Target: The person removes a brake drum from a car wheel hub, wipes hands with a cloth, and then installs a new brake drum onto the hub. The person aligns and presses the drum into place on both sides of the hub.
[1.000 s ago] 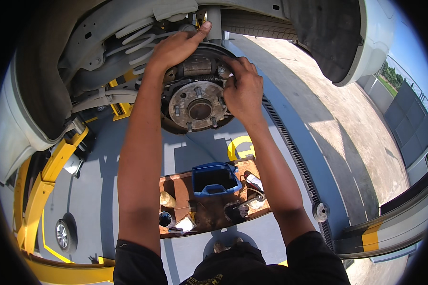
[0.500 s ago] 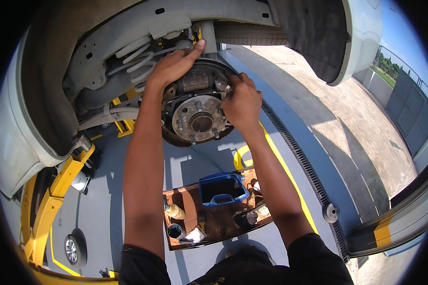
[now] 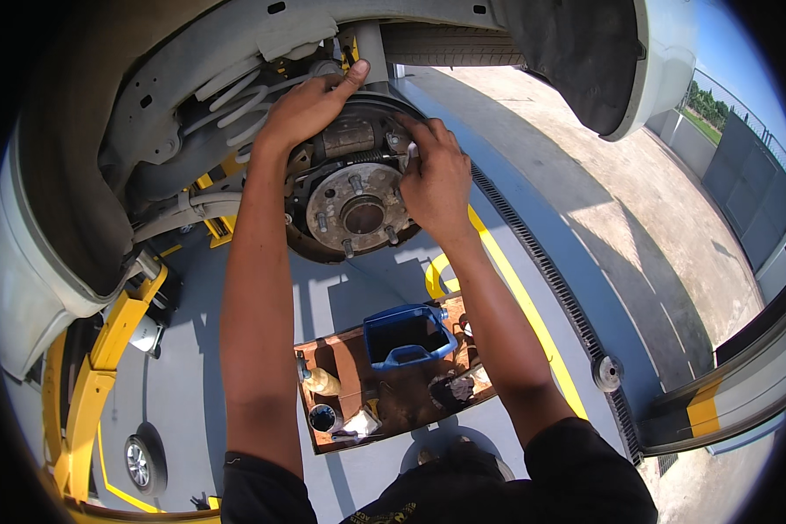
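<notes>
A drum brake with its drum off faces me, its rusty wheel hub [image 3: 362,212] carrying several studs. Curved brake shoes and a coil spring [image 3: 371,158] sit around and above the hub. My left hand [image 3: 310,112] is over the upper left edge of the brake, thumb stretched out; its other fingers are mostly hidden behind the edge. At the upper right of the brake, my right hand [image 3: 437,170] has its index finger reaching onto the assembly and the other fingers curled. A small pale bit shows by those fingers; what they hold is hidden.
Below stands a brown tray [image 3: 349,327] with a cut blue jug [image 3: 409,339], a bottle [image 3: 321,382], a can [image 3: 325,418] and rags. A yellow lift arm [image 3: 105,358] stands left, a wheel [image 3: 144,465] on the floor. White car body [image 3: 39,262] surrounds the brake; a drain grate runs right.
My right index finger has straightened and reaches farther up and left on the brake. My left hand keeps its place on the upper edge. The whole view has shifted slightly.
</notes>
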The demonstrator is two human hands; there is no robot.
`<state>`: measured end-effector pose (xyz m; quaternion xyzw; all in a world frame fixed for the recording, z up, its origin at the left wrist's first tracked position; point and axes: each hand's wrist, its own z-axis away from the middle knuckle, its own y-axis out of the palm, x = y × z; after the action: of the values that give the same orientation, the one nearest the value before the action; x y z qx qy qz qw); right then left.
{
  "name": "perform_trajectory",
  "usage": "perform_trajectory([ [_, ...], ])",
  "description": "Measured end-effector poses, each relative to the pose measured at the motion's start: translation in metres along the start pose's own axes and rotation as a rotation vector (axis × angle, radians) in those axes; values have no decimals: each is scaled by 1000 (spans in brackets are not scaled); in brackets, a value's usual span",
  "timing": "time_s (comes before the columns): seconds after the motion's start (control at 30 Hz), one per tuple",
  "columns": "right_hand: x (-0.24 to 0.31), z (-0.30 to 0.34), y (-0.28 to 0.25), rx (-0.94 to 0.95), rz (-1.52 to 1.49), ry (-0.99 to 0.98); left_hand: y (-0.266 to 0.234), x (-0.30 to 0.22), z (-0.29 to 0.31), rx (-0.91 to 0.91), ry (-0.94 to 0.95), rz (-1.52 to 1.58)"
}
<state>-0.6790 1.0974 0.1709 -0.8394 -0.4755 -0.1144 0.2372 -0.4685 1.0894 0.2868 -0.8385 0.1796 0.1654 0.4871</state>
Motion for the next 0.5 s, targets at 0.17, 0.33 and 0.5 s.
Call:
perform_trajectory([
  [0.17, -2, 0, 0, 109, 3, 244, 1, 1, 3, -99, -9, -69],
  [0.33, -4, 6, 0, -6, -49, -76, 2, -1, 6, -48, 1, -40],
  [0.5, -8, 11, -1, 43, -95, 156, 2, 0, 3, -140, -5, -93],
])
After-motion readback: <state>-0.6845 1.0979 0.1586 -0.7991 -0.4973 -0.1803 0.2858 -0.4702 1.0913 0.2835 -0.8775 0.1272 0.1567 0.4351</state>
